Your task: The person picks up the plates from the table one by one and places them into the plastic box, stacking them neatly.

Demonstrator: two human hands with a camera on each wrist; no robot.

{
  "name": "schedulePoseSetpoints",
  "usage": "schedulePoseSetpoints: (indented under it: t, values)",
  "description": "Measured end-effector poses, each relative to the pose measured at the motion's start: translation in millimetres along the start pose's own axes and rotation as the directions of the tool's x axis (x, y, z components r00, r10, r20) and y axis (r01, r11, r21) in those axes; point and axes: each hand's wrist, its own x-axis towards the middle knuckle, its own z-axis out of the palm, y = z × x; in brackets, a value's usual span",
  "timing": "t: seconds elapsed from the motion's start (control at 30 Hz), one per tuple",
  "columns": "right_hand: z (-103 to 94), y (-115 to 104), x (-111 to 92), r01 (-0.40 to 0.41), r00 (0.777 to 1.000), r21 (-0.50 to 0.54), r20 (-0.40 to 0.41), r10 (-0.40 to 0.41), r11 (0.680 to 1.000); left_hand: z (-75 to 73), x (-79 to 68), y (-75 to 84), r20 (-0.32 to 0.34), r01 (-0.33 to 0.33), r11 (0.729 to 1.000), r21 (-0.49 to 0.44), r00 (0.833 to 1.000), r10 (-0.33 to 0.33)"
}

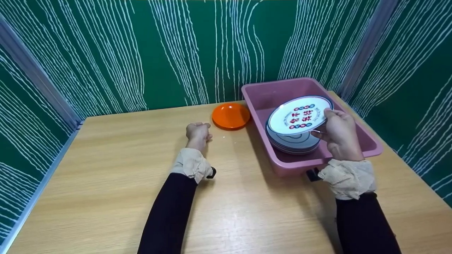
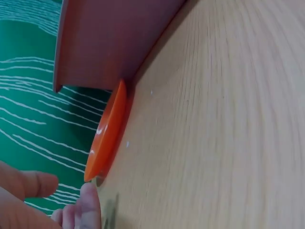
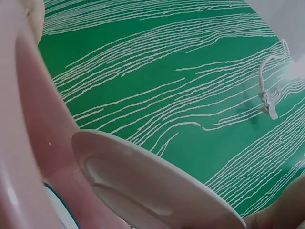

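Note:
A white oval-looking plate (image 1: 300, 114) with a blue rim and red characters is held tilted by its right edge in my right hand (image 1: 340, 134). It is above a stack of plates (image 1: 295, 143) inside the pink plastic tub (image 1: 275, 158). In the right wrist view the underside of the held plate (image 3: 157, 186) shows its foot ring. My left hand (image 1: 198, 133) is by the table, fingers loosely bent and holding nothing. Just right of it lies an orange plate (image 1: 231, 116); the left wrist view shows that plate (image 2: 107, 131) near the fingertips.
The tub stands on the right of the wooden table (image 1: 116, 176), close to the back. Green panels (image 1: 176, 53) with white wavy lines close off the back and sides. Small white specks lie by the orange plate. A white hook-like fitting (image 3: 269, 98) shows on the panel.

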Motion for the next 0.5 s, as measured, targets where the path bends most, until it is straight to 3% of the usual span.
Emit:
schedulePoseSetpoints:
  t: [0.13, 0.37, 0.5]
  values:
    - [-2.6, 2.2, 4.2, -0.005, 1.0, -0.07, -0.009, 0.005, 0.998, 6.5, 2.3, 0.7, 0.034, -0.005, 1.0, -0.003, 0.999, 0.005]
    - [-7.0, 7.8, 11.0, 0.019, 0.999, 0.001, 0.039, -0.019, 1.0, 18.2, 4.9, -1.6, 0.082, -0.02, 0.999, -0.029, 0.996, 0.022]
    - [-8.6, 11.9, 14.0, 0.0, 0.999, -0.016, 0.042, 0.001, 1.0, 25.2, 5.3, -5.3, 0.083, -0.01, 0.998, -0.055, 0.996, 0.014]
